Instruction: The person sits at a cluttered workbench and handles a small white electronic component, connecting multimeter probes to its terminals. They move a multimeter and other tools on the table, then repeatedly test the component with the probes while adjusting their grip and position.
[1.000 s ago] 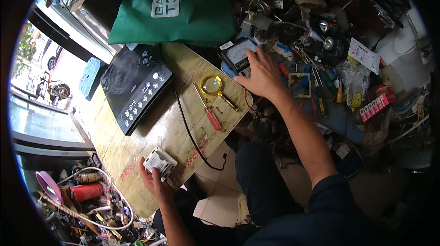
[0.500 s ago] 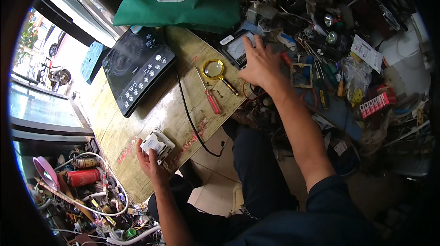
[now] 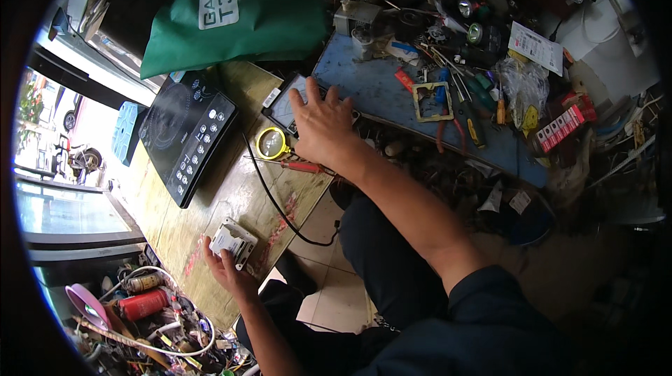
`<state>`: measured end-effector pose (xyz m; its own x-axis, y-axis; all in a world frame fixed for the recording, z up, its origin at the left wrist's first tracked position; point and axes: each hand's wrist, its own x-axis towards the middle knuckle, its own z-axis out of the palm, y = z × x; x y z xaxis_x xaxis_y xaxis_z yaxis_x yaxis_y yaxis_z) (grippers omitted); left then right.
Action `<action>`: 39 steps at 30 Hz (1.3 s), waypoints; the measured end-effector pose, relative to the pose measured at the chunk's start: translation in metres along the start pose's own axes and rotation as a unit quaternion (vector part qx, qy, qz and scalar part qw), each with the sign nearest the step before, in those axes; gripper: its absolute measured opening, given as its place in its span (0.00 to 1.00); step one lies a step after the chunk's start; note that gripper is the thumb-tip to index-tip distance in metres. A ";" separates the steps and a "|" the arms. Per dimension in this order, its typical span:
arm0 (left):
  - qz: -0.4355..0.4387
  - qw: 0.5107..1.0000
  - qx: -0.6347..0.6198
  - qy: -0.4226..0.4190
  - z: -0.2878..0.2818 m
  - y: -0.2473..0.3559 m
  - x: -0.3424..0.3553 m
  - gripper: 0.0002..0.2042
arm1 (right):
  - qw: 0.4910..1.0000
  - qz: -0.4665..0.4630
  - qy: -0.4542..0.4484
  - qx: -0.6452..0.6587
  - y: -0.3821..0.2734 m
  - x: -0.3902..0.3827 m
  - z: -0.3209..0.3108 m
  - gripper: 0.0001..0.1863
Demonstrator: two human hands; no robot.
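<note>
My left hand (image 3: 227, 271) holds a small white plastic module (image 3: 233, 241) at the near edge of the worn yellowish tabletop (image 3: 178, 243). My right hand (image 3: 323, 124) grips a dark analog meter (image 3: 280, 103) from above, fingers spread over it, at the table's far right corner. Just below the meter lie a yellow magnifier (image 3: 269, 143), its handle hidden by my hand, and a red-handled screwdriver (image 3: 301, 166). A black cord (image 3: 268, 192) runs beside them over the table's edge, and a black induction cooktop (image 3: 183, 138) lies to their left.
A green bag (image 3: 266, 26) lies beyond the cooktop. On the right a blue bench (image 3: 507, 166) carries tools, a square frame (image 3: 430, 87), flashlights and clutter. A window (image 3: 70, 204) borders the left, with piled junk and a red cylinder (image 3: 143, 304) below.
My right hand has drawn the meter leftward, from beside the clutter to the magnifier, uncovering more blue bench. The view has shifted; my left hand still holds the white module.
</note>
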<state>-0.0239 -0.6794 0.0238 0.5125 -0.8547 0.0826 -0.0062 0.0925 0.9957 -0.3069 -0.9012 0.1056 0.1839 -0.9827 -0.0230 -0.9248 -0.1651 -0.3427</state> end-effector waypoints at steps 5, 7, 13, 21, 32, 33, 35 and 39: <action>0.001 1.000 0.009 -0.003 -0.001 0.000 -0.001 0.28 | 1.000 0.003 0.018 -0.024 -0.003 -0.001 0.010 0.43; -0.005 1.000 0.020 -0.011 -0.003 0.000 0.000 0.27 | 0.999 0.007 0.008 -0.036 -0.002 0.001 0.012 0.43; -0.032 0.999 0.031 -0.022 0.001 0.005 0.000 0.27 | 0.998 0.010 0.069 0.008 -0.003 -0.009 0.012 0.43; -0.007 1.000 0.005 0.019 0.008 0.006 -0.001 0.29 | 0.957 0.038 0.274 0.083 0.099 0.040 -0.030 0.25; 0.001 1.000 0.019 0.021 0.010 0.003 0.000 0.29 | 0.959 0.116 0.258 0.024 0.144 0.096 -0.017 0.17; 0.000 0.999 0.025 0.024 0.007 0.002 -0.001 0.29 | 0.955 0.107 0.278 0.014 0.139 0.095 -0.012 0.16; -0.007 0.999 0.037 0.016 0.004 0.004 -0.002 0.29 | 0.956 0.081 0.280 0.032 0.122 0.087 -0.002 0.19; -0.001 0.998 0.068 0.001 -0.003 -0.003 0.001 0.28 | 0.945 -0.007 0.325 0.047 0.098 0.081 0.019 0.18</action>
<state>-0.0209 -0.6790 0.0203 0.5136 -0.8542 0.0810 -0.1225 0.0204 0.9923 -0.3762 -0.9955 0.0526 -0.0759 -0.8302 0.5522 -0.8846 -0.1995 -0.4215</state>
